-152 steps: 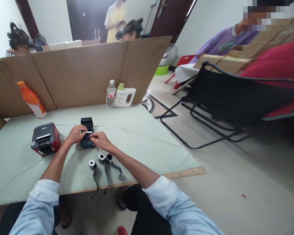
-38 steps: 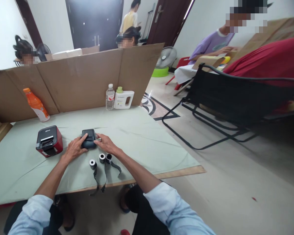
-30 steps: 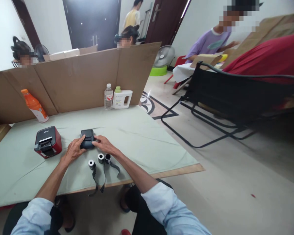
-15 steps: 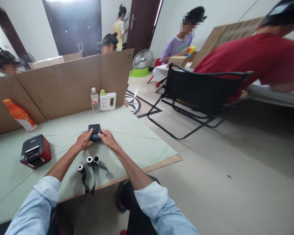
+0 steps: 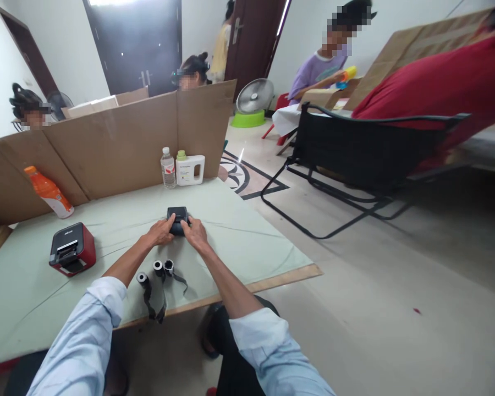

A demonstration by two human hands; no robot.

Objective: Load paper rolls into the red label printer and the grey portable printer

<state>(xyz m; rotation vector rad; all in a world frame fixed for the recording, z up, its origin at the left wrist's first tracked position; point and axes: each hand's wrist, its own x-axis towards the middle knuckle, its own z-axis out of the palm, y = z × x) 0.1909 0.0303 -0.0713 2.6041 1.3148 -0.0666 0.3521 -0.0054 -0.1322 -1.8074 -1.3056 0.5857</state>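
Left hand (image 5: 161, 231) and right hand (image 5: 196, 232) are both on a small dark box (image 5: 177, 211), one gripping each side, fingers curled in narrow and thumbs up near the top. It's out past the middle of the pale green table (image 5: 239, 234), right ahead of the person; can't tell if it's flat down or slightly lifted.

As for clutter: three rolls sit between the forearms, on the near side of the box. The left roll (image 5: 142, 277) stands a bit apart, while the middle roll (image 5: 158, 266) and right roll (image 5: 169, 267) are practically side by side. Dark strips trail off them, two running to the table's near edge. Over to the left, well clear of the left arm, is a chunky red-and-black machine (image 5: 72, 248).

Far side is blocked off by a tall cardboard panel (image 5: 127, 146). An orange bottle (image 5: 48, 191) leans at its left part, and a clear bottle (image 5: 169, 169) stands just beside a white jug (image 5: 191, 170) toward the right. Off the table to the right there's a black folding chair (image 5: 363, 148) with someone in a red top (image 5: 429, 82) beyond it, plus a fan (image 5: 254, 96) on a green base (image 5: 248, 119).
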